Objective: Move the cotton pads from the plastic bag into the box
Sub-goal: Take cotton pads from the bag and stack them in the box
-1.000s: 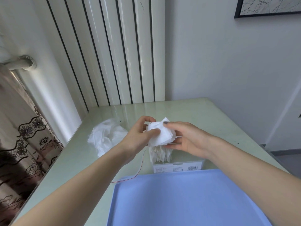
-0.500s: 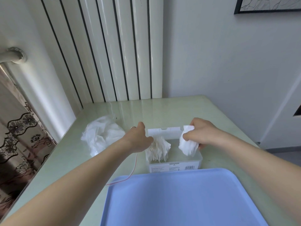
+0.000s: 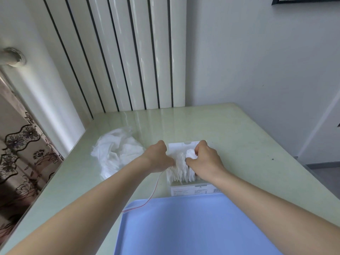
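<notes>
Both of your hands are over the small clear plastic box (image 3: 191, 188) at the centre of the frame, close together with only the row of white cotton pads (image 3: 181, 170) between them. Your left hand (image 3: 159, 159) presses against the left end of that row, though its fingers are hidden, so whether they curl round anything cannot be told. Your right hand (image 3: 204, 161) grips a fresh wad of pads against the row's right side. Pads stand on edge, and the row runs left to right across the box, so I judge the wad should slide straight down on the right. The crumpled clear plastic bag (image 3: 117, 153) lies to the left, nearer your left hand, just beyond the pale blue plastic tray (image 3: 193, 227).
</notes>
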A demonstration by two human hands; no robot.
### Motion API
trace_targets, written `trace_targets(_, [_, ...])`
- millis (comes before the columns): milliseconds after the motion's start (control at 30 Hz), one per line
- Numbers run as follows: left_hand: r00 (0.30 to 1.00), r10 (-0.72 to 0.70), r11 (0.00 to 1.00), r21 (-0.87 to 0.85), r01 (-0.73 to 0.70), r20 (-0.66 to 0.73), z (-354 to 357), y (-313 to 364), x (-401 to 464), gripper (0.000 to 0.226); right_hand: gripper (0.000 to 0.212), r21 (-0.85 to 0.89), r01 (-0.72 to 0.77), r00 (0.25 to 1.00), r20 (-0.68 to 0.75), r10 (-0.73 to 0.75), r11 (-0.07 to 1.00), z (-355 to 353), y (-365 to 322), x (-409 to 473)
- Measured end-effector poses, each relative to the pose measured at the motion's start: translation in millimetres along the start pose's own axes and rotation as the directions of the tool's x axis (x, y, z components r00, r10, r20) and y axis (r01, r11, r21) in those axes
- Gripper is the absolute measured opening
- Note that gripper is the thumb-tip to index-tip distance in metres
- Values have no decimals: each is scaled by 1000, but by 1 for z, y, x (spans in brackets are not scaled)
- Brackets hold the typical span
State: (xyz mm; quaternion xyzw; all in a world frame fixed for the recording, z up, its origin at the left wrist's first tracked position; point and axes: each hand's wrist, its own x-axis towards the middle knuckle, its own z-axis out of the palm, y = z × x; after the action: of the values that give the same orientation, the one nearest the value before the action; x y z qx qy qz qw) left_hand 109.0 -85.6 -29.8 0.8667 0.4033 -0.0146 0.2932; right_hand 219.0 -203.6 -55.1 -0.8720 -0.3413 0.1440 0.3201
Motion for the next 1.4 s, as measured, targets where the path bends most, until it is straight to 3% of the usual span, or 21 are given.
trace_targets(167, [998,32,999,30,-33,51,-2,6,-7,62,20,75,33,999,24,-34,997,-2,4,-2])
trace_targets(300, [995,53,977,202,-71,89,6,16,-14,85,24,115,15,999,50,-21,993,-5,6,-4])
trace_targets(433, [995,98,907,410,-101,27,25,24,-12,84,26,224,-15,1000,25,10,974,-6,7,-6])
trace_targets(533, [990,129,883,460,-93,-48,34,25,-9,82,21,311,-89,996,48,78,946,-6,7,-7])
trace_targets(700, [983,152,865,495,-83,-99,37,25,-7,81,16,419,-248,959,235,160,873,-6,6,-3])
trace_targets(867, [985,140,872,484,-77,-95,36,26,-9,84,44,541,-431,862,483,153,722,-17,4,8])
trace_targets(1033, [980,131,862,506,-38,-148,39,29,-7,73,41,469,-411,863,476,168,782,-4,1,10])
trace_targets(1167, [986,127,862,503,-54,-111,39,29,-10,75,44,434,-415,860,473,190,799,-1,-3,10])
trace_targets(1300, [991,129,871,480,-100,-27,25,26,-19,86,77,406,-418,877,414,244,813,-13,2,17])
trace_targets(1400, [990,142,901,414,-125,-10,3,18,-30,91,84,341,-391,888,384,253,855,-15,6,16])
